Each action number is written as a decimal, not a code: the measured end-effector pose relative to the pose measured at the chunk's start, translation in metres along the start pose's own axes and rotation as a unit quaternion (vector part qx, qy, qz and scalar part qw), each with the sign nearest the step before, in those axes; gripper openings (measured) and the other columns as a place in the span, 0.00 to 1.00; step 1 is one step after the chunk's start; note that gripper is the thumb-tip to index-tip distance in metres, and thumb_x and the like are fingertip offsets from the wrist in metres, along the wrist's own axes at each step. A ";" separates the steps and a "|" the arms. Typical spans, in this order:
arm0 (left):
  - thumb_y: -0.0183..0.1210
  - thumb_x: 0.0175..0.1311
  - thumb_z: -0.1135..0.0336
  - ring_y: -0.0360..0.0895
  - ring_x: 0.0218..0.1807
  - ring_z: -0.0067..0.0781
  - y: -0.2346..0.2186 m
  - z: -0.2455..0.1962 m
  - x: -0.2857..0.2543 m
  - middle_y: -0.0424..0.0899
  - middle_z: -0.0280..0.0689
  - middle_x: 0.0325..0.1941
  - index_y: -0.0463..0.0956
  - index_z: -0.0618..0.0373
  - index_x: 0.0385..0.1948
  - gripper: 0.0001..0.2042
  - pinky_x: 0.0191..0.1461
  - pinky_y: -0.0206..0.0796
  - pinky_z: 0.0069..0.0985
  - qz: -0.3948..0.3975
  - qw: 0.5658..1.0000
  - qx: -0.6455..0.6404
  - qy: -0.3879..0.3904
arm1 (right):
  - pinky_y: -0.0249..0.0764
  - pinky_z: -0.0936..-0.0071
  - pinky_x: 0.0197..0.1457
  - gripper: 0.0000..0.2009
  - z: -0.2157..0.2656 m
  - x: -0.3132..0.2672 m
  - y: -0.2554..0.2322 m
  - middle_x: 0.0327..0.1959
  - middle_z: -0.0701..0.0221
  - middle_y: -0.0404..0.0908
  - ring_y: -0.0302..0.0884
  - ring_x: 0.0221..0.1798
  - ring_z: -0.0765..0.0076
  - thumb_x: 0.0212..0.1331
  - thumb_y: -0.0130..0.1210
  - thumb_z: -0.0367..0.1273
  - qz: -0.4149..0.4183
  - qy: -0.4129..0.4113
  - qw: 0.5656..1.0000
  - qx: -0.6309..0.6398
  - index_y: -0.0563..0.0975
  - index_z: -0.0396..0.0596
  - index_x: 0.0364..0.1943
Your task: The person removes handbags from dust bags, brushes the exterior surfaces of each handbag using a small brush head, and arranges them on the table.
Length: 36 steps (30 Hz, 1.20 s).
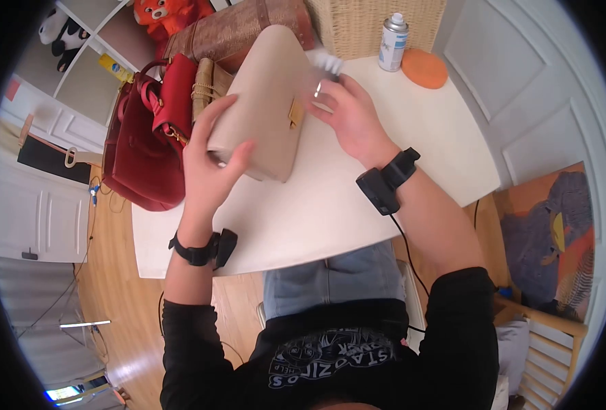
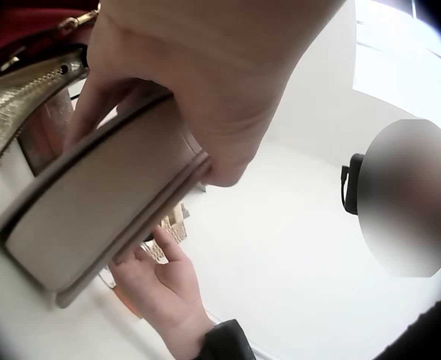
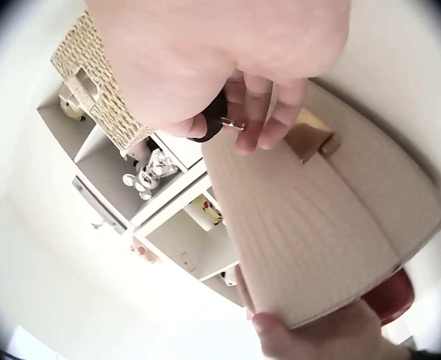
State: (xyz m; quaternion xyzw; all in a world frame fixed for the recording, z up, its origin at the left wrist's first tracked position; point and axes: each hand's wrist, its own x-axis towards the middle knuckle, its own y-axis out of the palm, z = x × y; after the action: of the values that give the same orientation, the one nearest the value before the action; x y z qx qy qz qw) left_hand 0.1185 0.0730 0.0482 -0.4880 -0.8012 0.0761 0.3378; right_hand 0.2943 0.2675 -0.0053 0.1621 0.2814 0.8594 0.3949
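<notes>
A beige handbag (image 1: 265, 96) with a gold clasp (image 1: 294, 113) stands tilted on the white table. My left hand (image 1: 210, 164) grips its near end, thumb on one side and fingers on the other; the left wrist view shows the bag's narrow side (image 2: 100, 195) below that hand (image 2: 198, 75). Beside the clasp side, my right hand (image 1: 355, 121) pinches a small dark item with a blurred whitish, bristle-like top (image 1: 328, 63). In the right wrist view the item appears as a black rounded piece (image 3: 211, 120) between thumb and fingers of the hand (image 3: 228, 67), close to the bag's front.
Red handbags (image 1: 146, 150) and a gold bag (image 1: 208, 85) stand at the left. Behind are a brown patterned case (image 1: 238, 31) and a woven basket (image 1: 357, 27). A spray can (image 1: 393, 44) and an orange disc (image 1: 424, 69) sit at the back right of the table (image 1: 316, 219).
</notes>
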 end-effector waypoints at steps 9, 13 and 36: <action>0.53 0.70 0.63 0.74 0.72 0.37 -0.003 0.044 -0.010 0.78 0.47 0.68 0.69 0.66 0.71 0.28 0.77 0.63 0.34 -0.127 0.969 -0.185 -0.104 | 0.79 0.73 0.60 0.19 0.026 0.027 -0.061 0.57 0.65 0.84 0.82 0.53 0.73 0.77 0.51 0.23 0.075 -0.048 0.970 -0.225 0.71 0.34 0.69; 0.54 0.68 0.56 0.75 0.72 0.38 0.001 0.044 -0.012 0.78 0.46 0.68 0.69 0.63 0.70 0.31 0.76 0.64 0.35 -0.123 0.961 -0.197 -0.153 | 0.80 0.70 0.68 0.22 0.035 0.021 -0.062 0.58 0.62 0.87 0.87 0.59 0.67 0.75 0.59 0.26 0.139 -0.008 0.958 -0.252 0.71 0.35 0.70; 0.55 0.70 0.39 0.72 0.74 0.38 -0.002 0.055 -0.015 0.76 0.45 0.70 0.67 0.60 0.72 0.37 0.78 0.59 0.37 -0.112 0.970 -0.166 -0.140 | 0.71 0.81 0.40 0.08 0.061 0.022 -0.071 0.33 0.75 0.83 0.77 0.35 0.82 0.72 0.64 0.32 -0.045 -0.125 0.944 -0.301 0.79 0.43 0.45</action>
State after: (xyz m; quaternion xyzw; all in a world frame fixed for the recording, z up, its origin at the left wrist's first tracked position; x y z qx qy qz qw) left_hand 0.0872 0.0705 -0.0001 -0.4284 -0.8918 -0.0285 0.1429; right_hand 0.3525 0.3440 0.0004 0.1284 -0.0350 0.8582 0.4957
